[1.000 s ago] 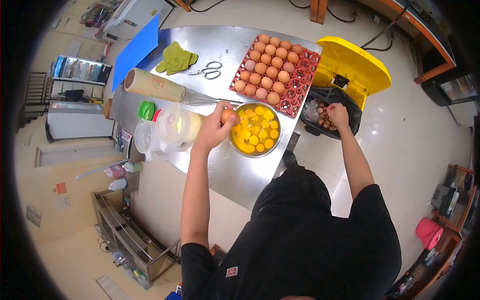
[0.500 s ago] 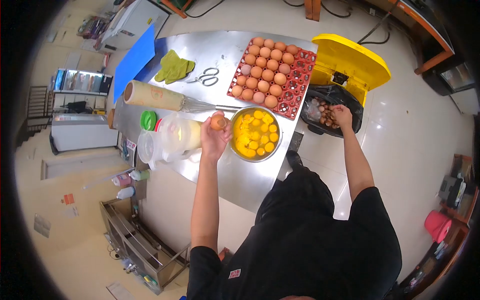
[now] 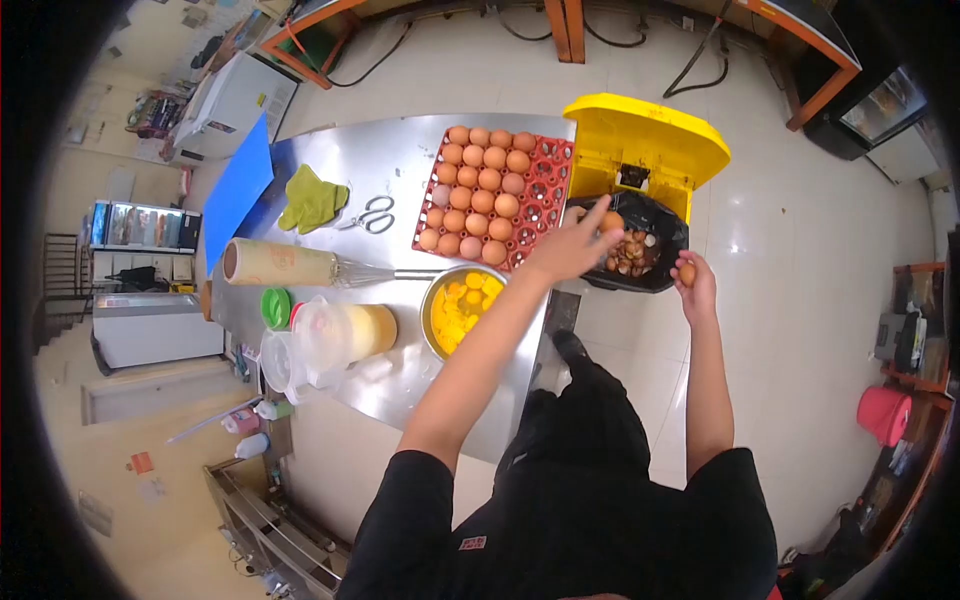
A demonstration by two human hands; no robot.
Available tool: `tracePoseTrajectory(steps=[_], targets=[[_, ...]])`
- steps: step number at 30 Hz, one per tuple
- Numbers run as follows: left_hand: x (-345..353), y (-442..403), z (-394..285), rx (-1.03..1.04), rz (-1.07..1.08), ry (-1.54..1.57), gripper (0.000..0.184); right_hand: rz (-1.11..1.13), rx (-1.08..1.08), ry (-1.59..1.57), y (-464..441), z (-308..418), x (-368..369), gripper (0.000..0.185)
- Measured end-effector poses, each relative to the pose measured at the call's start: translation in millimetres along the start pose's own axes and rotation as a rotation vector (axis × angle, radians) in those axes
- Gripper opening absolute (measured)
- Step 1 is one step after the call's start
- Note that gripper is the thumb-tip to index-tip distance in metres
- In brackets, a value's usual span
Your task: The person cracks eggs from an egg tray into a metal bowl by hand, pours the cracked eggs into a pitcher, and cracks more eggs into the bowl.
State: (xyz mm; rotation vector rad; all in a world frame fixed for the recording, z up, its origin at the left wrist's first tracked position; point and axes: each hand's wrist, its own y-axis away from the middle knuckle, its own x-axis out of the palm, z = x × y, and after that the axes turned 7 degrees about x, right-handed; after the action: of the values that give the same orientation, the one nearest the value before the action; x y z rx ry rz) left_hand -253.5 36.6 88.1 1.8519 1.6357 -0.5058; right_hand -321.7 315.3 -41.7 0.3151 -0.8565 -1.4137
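Note:
My left hand (image 3: 568,250) reaches across the table corner to the black-lined bin, with a brown eggshell (image 3: 612,222) between its fingers. Inside the bin liner (image 3: 655,215) lies a heap of broken eggshells (image 3: 630,253). My right hand (image 3: 701,292) is at the bin's right side, its fingers closed round another brown eggshell (image 3: 687,273). A metal bowl (image 3: 428,325) of cracked eggs with yellow yolks (image 3: 462,305) is partly covered by my left forearm. Behind it, a red egg tray (image 3: 530,215) holds several whole brown eggs (image 3: 482,201).
The bin's yellow lid (image 3: 650,135) stands raised. On the steel table (image 3: 370,150) are a whisk (image 3: 365,274), a large roll (image 3: 280,263), scissors (image 3: 375,215), a green cloth (image 3: 313,198), a green lid (image 3: 275,307), a plastic jug (image 3: 325,330) and a blue board (image 3: 238,195).
My left hand has swung from beside the bowl to above the bin with its eggshell. My right hand has drawn back from the shell heap to the bin's right edge.

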Motion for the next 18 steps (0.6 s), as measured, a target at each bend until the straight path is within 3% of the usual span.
tracePoseTrajectory(steps=[1,4,8,11,18], targets=[[5.4,-2.6,-9.3,-0.048,0.012,-0.06,0.073,0.003,0.003,-0.066,2.8,1.3,-5.1,0.025],[12.2,2.1,-3.3,0.122,-0.163,-0.06,0.062,-0.013,-0.011,-0.239,10.0,2.2,-18.5,0.026],[-15.7,19.6,50.5,0.172,-0.403,-0.201,0.046,-0.074,0.04,-0.436,15.0,-2.7,-17.7,0.029],[-47.4,22.6,83.1,0.106,-0.502,-0.344,0.039,0.033,0.161,-0.366,7.2,-15.6,-28.4,0.03],[-88.4,-58.4,112.6,0.111,-0.544,-0.55,0.039,0.098,0.182,-0.166,9.7,-34.8,13.9,0.023]])
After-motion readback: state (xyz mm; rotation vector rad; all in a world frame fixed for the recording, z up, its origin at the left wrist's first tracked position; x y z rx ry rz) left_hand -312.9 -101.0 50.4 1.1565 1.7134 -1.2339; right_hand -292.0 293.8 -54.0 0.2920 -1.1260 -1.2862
